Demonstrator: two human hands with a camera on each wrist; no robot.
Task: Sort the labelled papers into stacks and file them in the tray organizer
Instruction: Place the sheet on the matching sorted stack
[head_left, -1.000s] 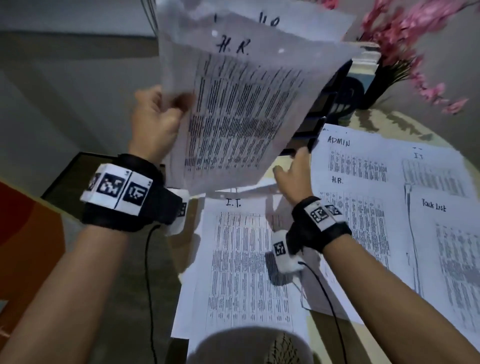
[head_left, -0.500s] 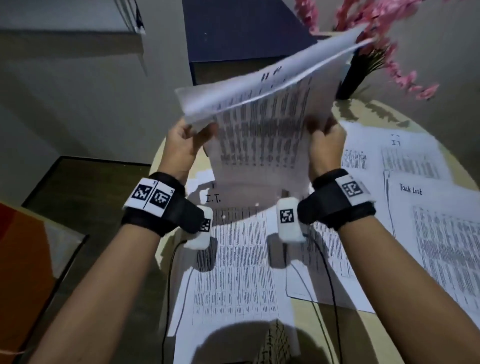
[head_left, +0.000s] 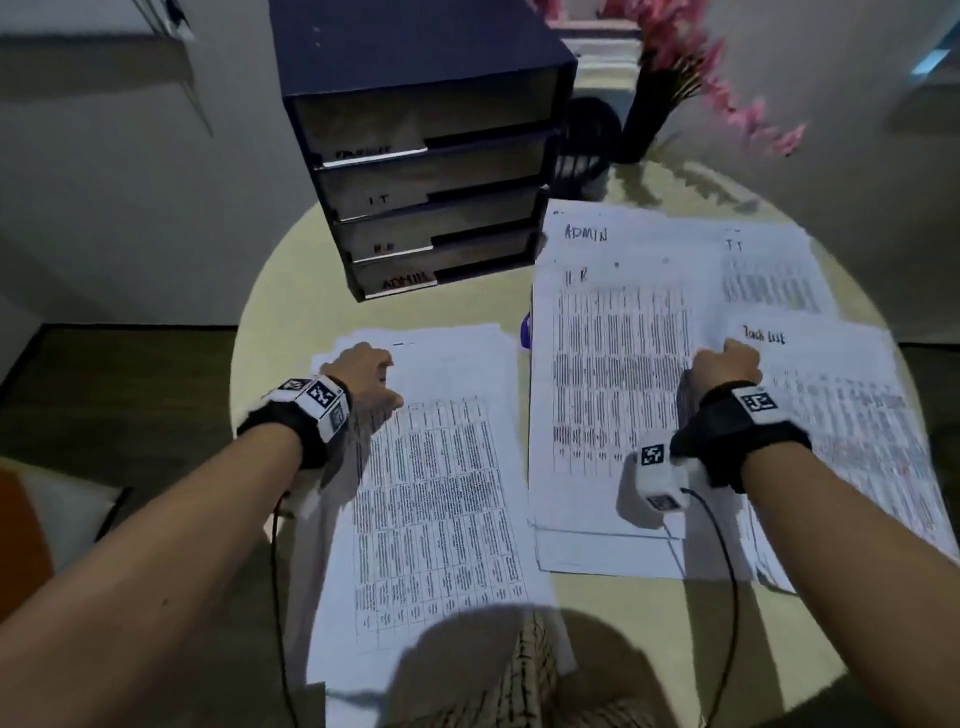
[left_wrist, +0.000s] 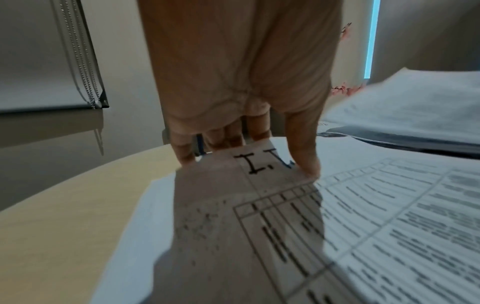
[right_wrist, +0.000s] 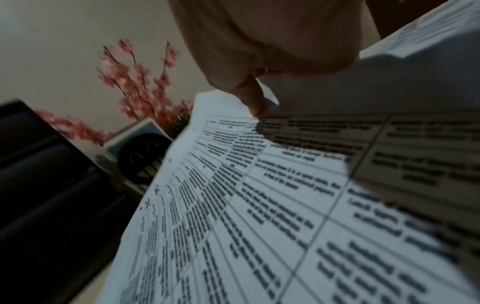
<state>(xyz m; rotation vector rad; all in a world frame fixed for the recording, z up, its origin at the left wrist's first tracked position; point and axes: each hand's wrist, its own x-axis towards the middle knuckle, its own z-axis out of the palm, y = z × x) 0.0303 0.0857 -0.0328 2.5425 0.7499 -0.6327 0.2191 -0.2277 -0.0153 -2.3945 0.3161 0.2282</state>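
A dark blue tray organizer (head_left: 405, 47) stands at the back of the round table (head_left: 291, 291), its slots hand-labelled, among them I.T and ADMIN. My left hand (head_left: 363, 371) is at the top left corner of the I.T. sheet (head_left: 441, 493). Its thumb (left_wrist: 303, 156) lies on top beside the "I.T" label and its fingers go behind the top edge. On the right pile lie the H.R. papers (head_left: 613, 374), and my right hand (head_left: 727, 364) grips their right edge, thumb (right_wrist: 252, 98) on top.
An ADMIN sheet (head_left: 587, 234) shows under the H.R. papers. Another I.T. sheet (head_left: 769, 280) and a Task List sheet (head_left: 841, 415) lie further right. A dark vase of pink flowers (head_left: 649, 114) and a round black object (head_left: 587, 135) stand behind. A purple thing (head_left: 525, 332) peeks out between the piles.
The H.R. papers that both hands held up have come down onto the right pile. My left hand has let go of them and dropped to the I.T. sheet.
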